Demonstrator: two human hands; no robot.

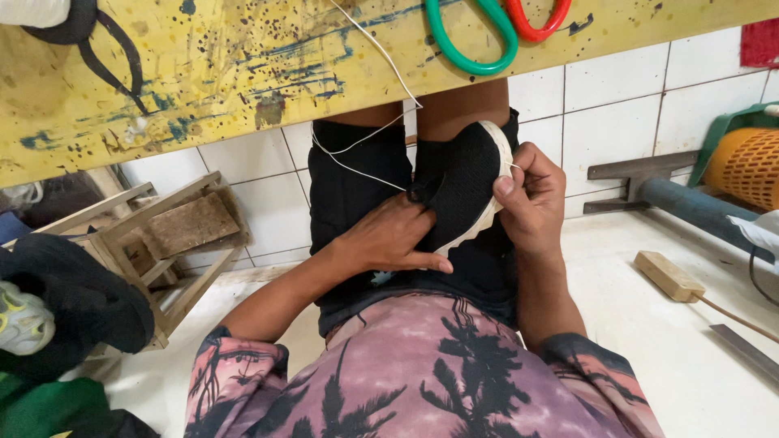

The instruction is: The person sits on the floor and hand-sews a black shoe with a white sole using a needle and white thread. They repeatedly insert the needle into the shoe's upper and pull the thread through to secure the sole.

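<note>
— What have I got in hand from up here?

— A black shoe [461, 182] with a knitted mesh upper and a white rubbery sole edge, resting on my lap between the knees, just below the yellow bench [243, 73]. My left hand [389, 239] lies flat against its side, fingers spread and pressing the fabric. My right hand [531, 199] is curled at the sole's rim, thumb and fingertips pinched on something too small to make out.

— And the string?

— A thin white thread [357, 146] runs down from the bench top, loops over my black shorts [349, 195] and reaches the shoe.

— Surroundings?

— The bench is paint-spattered wood, scuffed blue and black. Green-and-red plastic scissor handles [487, 32] lie on it. A rough wooden stool [174, 235] stands left on white tiles.
</note>
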